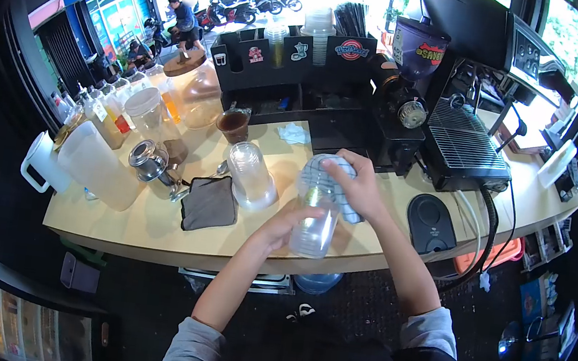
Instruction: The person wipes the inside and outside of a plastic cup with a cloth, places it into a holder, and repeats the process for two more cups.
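Note:
A clear plastic cup (312, 235) is gripped near its side by my left hand (288, 227), above the front edge of the wooden counter (153, 230). My right hand (358, 185) holds a striped cloth (319, 169) over the cup's upper end, with part of the cloth hanging to the right. Just left of the cup stands an upside-down stack of clear cups (252, 174). A dark folded cloth (210, 203) lies beside that stack. Farther back, a small crumpled cloth (293, 133) rests on the counter.
Metal jiggers (149, 160), a frosted pitcher (100, 164) and syrup bottles (106, 113) stand at the left. A black organizer (296, 66) is at the back. To the right are a grinder (407, 108), an espresso machine (463, 144) and a black scale (431, 225). A person (184, 22) is outside.

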`<state>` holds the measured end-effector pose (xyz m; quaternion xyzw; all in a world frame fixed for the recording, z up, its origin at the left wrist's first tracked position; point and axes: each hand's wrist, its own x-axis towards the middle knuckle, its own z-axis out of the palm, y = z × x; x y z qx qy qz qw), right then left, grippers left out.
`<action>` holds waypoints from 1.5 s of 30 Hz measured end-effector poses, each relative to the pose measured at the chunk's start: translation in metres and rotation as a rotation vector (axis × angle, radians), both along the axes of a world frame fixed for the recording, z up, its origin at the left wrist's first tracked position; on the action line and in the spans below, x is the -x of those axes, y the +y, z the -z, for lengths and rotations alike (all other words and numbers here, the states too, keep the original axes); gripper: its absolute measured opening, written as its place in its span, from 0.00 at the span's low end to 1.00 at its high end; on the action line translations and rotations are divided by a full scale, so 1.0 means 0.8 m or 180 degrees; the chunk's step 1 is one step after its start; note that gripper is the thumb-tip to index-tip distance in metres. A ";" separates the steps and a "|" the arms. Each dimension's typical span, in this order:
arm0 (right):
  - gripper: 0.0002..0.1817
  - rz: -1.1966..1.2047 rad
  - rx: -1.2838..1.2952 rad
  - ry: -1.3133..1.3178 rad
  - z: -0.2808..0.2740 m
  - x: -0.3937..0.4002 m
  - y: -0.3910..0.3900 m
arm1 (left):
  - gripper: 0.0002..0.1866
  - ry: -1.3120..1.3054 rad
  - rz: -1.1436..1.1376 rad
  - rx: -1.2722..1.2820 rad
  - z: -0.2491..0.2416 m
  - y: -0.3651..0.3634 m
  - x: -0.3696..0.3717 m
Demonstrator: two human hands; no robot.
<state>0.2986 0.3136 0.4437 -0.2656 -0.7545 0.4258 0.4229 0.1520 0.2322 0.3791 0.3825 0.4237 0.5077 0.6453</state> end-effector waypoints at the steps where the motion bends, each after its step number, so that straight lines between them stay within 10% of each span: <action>1: 0.19 0.0491 -0.0433 -0.0458 -0.005 -0.001 -0.009 | 0.39 0.0871 -0.0225 -0.0265 0.002 0.004 -0.004; 2: 0.20 0.0908 -0.1104 -0.0748 0.000 0.003 -0.021 | 0.40 0.2032 -0.0596 -0.1132 0.004 0.002 -0.010; 5: 0.20 0.0629 -0.1842 -0.0318 -0.005 0.000 -0.042 | 0.39 0.1295 -0.0395 -0.0972 -0.006 -0.016 -0.017; 7: 0.19 -0.0069 -0.0261 0.0508 -0.004 -0.008 -0.031 | 0.37 0.0558 0.0122 -0.0566 0.003 -0.019 -0.007; 9: 0.19 -0.0506 0.0700 0.0591 0.009 -0.015 -0.012 | 0.33 -0.1932 0.0960 0.0287 -0.005 -0.029 -0.009; 11: 0.19 0.0168 -0.0380 -0.0079 0.004 -0.017 -0.022 | 0.33 -0.1459 0.0710 0.0338 0.004 -0.025 -0.016; 13: 0.19 0.0761 -0.1848 -0.0632 0.003 -0.011 -0.038 | 0.33 0.1189 -0.0405 -0.1116 0.020 -0.012 -0.029; 16: 0.19 0.0716 -0.1927 -0.0224 -0.008 -0.008 -0.034 | 0.36 0.0301 -0.0071 -0.0914 0.023 0.001 -0.023; 18: 0.19 -0.0385 0.0142 0.0723 -0.007 -0.013 -0.005 | 0.31 -0.1515 0.0877 -0.0256 0.002 -0.015 -0.020; 22: 0.20 0.0641 -0.1148 -0.0751 -0.004 -0.029 -0.009 | 0.26 0.0717 -0.0142 -0.0682 0.022 0.014 -0.046; 25: 0.20 0.0769 -0.1952 -0.0256 -0.003 -0.027 -0.022 | 0.27 0.0811 -0.0273 -0.0847 0.022 0.019 -0.056; 29: 0.17 -0.0914 0.1023 0.1004 -0.001 -0.040 0.007 | 0.33 -0.2225 0.1426 -0.0904 0.013 -0.001 -0.062; 37: 0.18 0.0161 0.0830 0.1908 0.038 -0.039 0.038 | 0.27 -0.0049 -0.0332 -0.0540 0.001 -0.014 -0.093; 41: 0.20 0.0266 0.1736 0.3431 0.036 -0.059 0.048 | 0.27 -0.1012 -0.0574 -0.0478 0.034 0.007 -0.070; 45: 0.24 0.1515 -0.1435 0.0116 0.063 -0.042 -0.041 | 0.30 0.0028 -0.1679 -0.0695 0.060 0.041 -0.073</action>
